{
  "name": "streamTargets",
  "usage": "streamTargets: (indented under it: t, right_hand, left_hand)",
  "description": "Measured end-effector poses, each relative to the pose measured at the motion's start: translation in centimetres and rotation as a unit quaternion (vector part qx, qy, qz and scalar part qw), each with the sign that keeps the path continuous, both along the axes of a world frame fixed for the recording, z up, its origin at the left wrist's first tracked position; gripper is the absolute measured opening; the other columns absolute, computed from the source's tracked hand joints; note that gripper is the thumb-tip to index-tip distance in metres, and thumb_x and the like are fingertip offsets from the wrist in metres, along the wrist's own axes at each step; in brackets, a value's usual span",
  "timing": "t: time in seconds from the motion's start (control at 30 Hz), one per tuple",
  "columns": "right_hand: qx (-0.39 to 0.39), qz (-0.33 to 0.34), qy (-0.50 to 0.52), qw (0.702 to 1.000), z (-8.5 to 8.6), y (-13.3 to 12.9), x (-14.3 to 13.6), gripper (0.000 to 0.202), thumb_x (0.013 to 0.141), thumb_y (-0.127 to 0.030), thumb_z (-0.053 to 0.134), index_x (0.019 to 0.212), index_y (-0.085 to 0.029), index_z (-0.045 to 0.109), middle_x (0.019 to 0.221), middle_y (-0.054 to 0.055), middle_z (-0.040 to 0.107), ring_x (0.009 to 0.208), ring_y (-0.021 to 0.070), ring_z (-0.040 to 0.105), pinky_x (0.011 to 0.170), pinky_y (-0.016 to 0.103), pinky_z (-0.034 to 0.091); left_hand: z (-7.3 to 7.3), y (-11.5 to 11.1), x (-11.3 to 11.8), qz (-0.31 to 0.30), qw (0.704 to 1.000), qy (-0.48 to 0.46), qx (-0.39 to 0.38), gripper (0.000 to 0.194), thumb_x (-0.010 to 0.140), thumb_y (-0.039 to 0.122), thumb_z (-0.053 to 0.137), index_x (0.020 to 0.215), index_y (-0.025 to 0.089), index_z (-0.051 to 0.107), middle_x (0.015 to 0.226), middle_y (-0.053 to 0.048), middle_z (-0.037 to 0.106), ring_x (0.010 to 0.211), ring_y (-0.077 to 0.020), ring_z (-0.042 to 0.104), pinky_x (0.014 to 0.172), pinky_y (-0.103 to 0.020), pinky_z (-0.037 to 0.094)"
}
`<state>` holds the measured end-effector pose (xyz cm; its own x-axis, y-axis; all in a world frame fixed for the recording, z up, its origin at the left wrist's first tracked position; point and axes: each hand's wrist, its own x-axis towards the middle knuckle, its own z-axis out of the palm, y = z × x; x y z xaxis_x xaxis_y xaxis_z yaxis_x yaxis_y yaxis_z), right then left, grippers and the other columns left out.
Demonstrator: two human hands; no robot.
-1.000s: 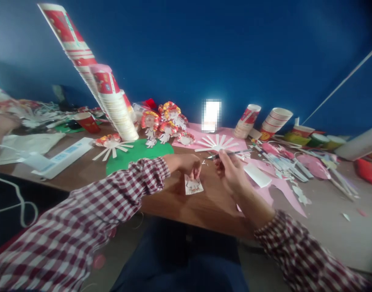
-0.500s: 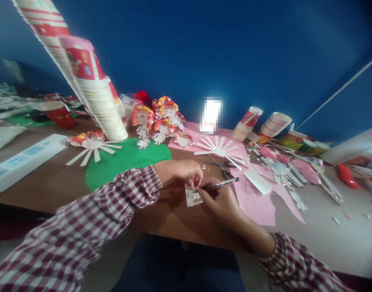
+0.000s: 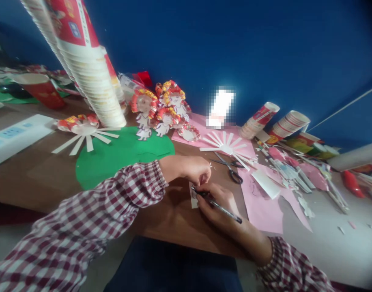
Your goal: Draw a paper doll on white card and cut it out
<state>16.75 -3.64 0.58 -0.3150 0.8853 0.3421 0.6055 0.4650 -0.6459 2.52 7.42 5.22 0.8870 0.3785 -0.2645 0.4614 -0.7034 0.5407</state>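
Observation:
A small white piece of paper [image 3: 194,203] with dark drawn lines lies on the brown table, partly covered by my hands. My left hand [image 3: 197,170] is closed, its curled fingertips at the paper's upper edge. Gripped in my right hand [image 3: 224,198] is a black pen [image 3: 226,211], its tip on the paper and its rear end slanting toward my right wrist. Just beyond my hands lie black-handled scissors [image 3: 235,176]. Left of them is a green round sheet [image 3: 112,158], its near right edge beside my left sleeve.
Tall stacked paper cups [image 3: 88,81] lean at the back left. Several paper figures [image 3: 144,115] with red-yellow rings stand behind the green sheet. A white cut fan shape [image 3: 226,149], pink paper [image 3: 261,211] and scraps spread to the right. A bright pixelated patch [image 3: 220,107] is behind.
The pen has swung so its rear end points lower, toward me, and my right hand has turned with it. My left hand stays at the paper. The whole view has shifted slightly.

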Motion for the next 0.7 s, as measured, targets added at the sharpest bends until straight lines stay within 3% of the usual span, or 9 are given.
streamTargets:
  t: [0.2, 0.3, 0.43, 0.53, 0.63, 0.7]
  right_hand:
    - [-0.027, 0.009, 0.043, 0.999, 0.3, 0.1, 0.1, 0.007, 0.077, -0.019, 0.061, 0.083, -0.023, 0.063, 0.072, 0.003, 0.069, 0.06, 0.0161, 0.063, 0.056, 0.026, 0.047]
    - [-0.07, -0.028, 0.141, 0.987, 0.3, 0.0, 0.5, 0.002, 0.079, -0.022, 0.06, 0.08, -0.023, 0.059, 0.067, 0.001, 0.065, 0.053, 0.0141, 0.058, 0.049, 0.025, 0.044]
    - [-0.098, -0.098, 0.276, 0.951, 0.7, 0.5, 1.4, 0.013, 0.09, -0.032, 0.048, 0.097, -0.024, 0.056, 0.064, -0.001, 0.061, 0.05, 0.0126, 0.055, 0.047, 0.024, 0.044]
    - [-0.087, -0.113, 0.227, 0.964, 2.0, 2.0, 2.6, 0.019, 0.092, -0.033, 0.046, 0.103, -0.024, 0.059, 0.07, 0.001, 0.065, 0.059, 0.0136, 0.059, 0.054, 0.025, 0.047]
    - [-0.085, -0.04, 0.08, 0.992, 3.2, 3.5, 4.0, 0.013, 0.087, -0.029, 0.055, 0.095, -0.023, 0.064, 0.087, 0.003, 0.069, 0.074, 0.0161, 0.064, 0.066, 0.026, 0.049]
    - [-0.068, 0.049, -0.041, 0.996, 3.6, 3.8, 4.5, 0.016, 0.089, -0.024, 0.051, 0.095, -0.022, 0.066, 0.092, 0.004, 0.07, 0.081, 0.0168, 0.064, 0.071, 0.026, 0.048]
  left_hand:
    - [0.4, -0.4, -0.1, 0.009, 1.0, 0.007, -0.001, 0.02, 0.064, 0.002, 0.067, 0.08, 0.013, 0.072, 0.076, -0.004, 0.071, 0.064, -0.0118, 0.059, 0.053, -0.02, 0.036]
    - [0.0, -0.3, -0.2, 0.015, 1.0, 0.007, -0.01, 0.016, 0.067, 0.004, 0.066, 0.078, 0.014, 0.072, 0.076, -0.003, 0.072, 0.066, -0.0116, 0.061, 0.053, -0.02, 0.036]
    - [-0.6, -0.3, -0.4, 0.032, 0.999, -0.015, -0.036, 0.021, 0.066, 0.002, 0.064, 0.078, 0.017, 0.071, 0.076, 0.0, 0.072, 0.067, -0.0109, 0.061, 0.057, -0.018, 0.039]
    - [-0.8, -0.5, -0.4, 0.058, 0.998, -0.006, -0.019, 0.023, 0.064, 0.002, 0.064, 0.079, 0.017, 0.072, 0.074, 0.0, 0.071, 0.062, -0.0107, 0.059, 0.055, -0.019, 0.038]
    - [-0.6, -1.1, -0.3, 0.051, 0.998, -0.012, 0.021, 0.017, 0.063, 0.006, 0.068, 0.076, 0.015, 0.072, 0.072, -0.001, 0.07, 0.058, -0.0099, 0.055, 0.054, -0.02, 0.036]
    - [-0.3, -1.7, -0.4, 0.056, 0.997, -0.03, 0.04, 0.011, 0.064, 0.007, 0.068, 0.072, 0.015, 0.07, 0.067, 0.001, 0.067, 0.056, -0.0088, 0.053, 0.055, -0.02, 0.036]
